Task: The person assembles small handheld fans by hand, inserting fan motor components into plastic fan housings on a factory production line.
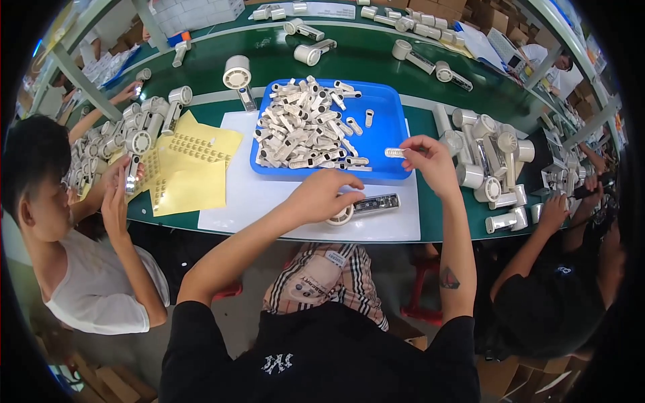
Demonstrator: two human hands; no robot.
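Note:
My left hand (324,196) is at a white handheld fan, its thumb against the fan where the round head meets the handle. The fan's handle (377,203) points right, its dark inside with electronic parts showing, and part of the round head is covered by the hand. Between the thumb and fingers of my right hand (433,162) is a small white plastic cover (394,153), held over the right side of a blue tray (396,111). Many similar white covers (295,127) lie heaped in the tray's left part. Under the fan is a white sheet (269,213).
Another fan (237,72) stands behind the tray. Piled fans (494,151) lie at right; yellow sheets (188,191) with small round pieces lie at left. A co-worker (101,269) on the left handles a fan; another person (557,289) works at right. A green conveyor belt (363,54) runs behind.

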